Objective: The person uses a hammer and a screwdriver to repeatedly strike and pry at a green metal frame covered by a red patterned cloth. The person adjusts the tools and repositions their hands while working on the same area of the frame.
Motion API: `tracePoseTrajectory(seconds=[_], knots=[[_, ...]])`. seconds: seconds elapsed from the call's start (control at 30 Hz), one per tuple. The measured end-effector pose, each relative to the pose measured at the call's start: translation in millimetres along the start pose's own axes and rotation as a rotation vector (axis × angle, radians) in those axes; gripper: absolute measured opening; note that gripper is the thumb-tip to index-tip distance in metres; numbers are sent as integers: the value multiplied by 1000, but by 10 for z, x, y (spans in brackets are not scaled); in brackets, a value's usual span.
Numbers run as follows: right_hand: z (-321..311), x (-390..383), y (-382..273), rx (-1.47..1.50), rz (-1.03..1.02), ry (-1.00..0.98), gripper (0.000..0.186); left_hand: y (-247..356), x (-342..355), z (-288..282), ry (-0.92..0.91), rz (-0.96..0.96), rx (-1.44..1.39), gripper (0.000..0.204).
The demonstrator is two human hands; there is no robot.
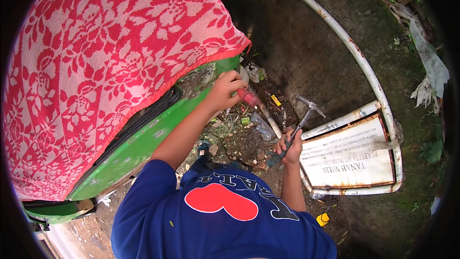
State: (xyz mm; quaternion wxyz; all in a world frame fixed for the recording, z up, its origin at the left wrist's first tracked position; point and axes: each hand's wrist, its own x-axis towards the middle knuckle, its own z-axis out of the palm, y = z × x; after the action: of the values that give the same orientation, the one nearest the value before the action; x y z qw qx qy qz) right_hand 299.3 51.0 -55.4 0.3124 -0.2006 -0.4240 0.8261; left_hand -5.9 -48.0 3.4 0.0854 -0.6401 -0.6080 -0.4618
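Gripping a red-handled tool (249, 97), the left hand (224, 91) closes around its handle up against the green vehicle body (143, 144), beneath the red floral cloth (96, 76). That tool's long axis runs down and to the right, away from the body — its tip is hidden among the ground litter. The right hand (290, 147) is shut on a hammer (299, 124), lower and further right, shaft slanting up-right with the metal head uppermost, beside a fallen rusty signboard (350, 158).
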Motion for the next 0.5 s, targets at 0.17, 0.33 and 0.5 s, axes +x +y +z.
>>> tracePoseTrajectory(seconds=[0.17, 0.33, 0.5], knots=[[86, -136, -26, -64, 2, -37, 56, 141, -312, -265, 170, -134, 97, 28], [115, -187, -52, -52, 40, -65, 56, 199, -590, -485, 340, -331, 203, 20], [159, -207, -78, -78, 80, -111, 57, 70, -695, -444, 429, -442, -148, 15]])
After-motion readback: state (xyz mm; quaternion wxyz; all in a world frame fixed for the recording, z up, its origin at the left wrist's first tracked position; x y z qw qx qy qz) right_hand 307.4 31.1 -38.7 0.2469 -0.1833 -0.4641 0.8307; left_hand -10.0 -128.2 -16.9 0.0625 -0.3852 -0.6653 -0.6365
